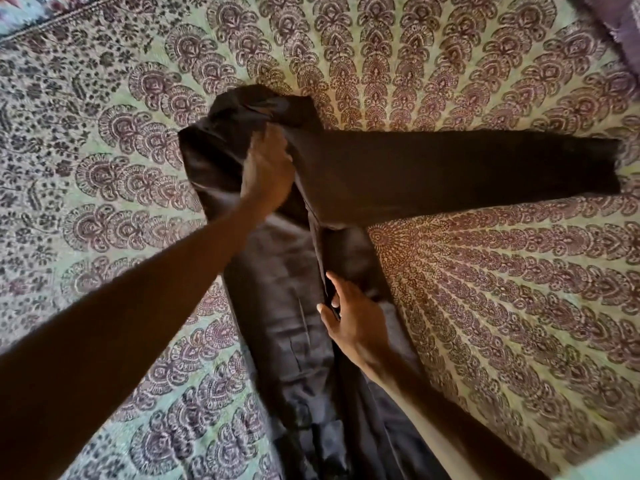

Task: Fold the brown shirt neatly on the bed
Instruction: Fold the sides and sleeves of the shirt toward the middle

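The dark brown shirt point(291, 306) lies lengthwise down the middle of the bed, collar end far from me. One long sleeve point(467, 171) stretches flat out to the right. My left hand point(266, 168) grips a bunch of fabric at the shoulder near the collar. My right hand point(353, 320) pinches the shirt's folded edge along the middle of the body, thumb on top. The shirt's lower end runs out of view at the bottom.
The bed is covered by a green sheet point(502, 306) printed with dark purple paisley fans. A purple fringed cloth point(616, 19) lies at the far right corner. A band of the sheet's border point(52, 26) crosses the far left.
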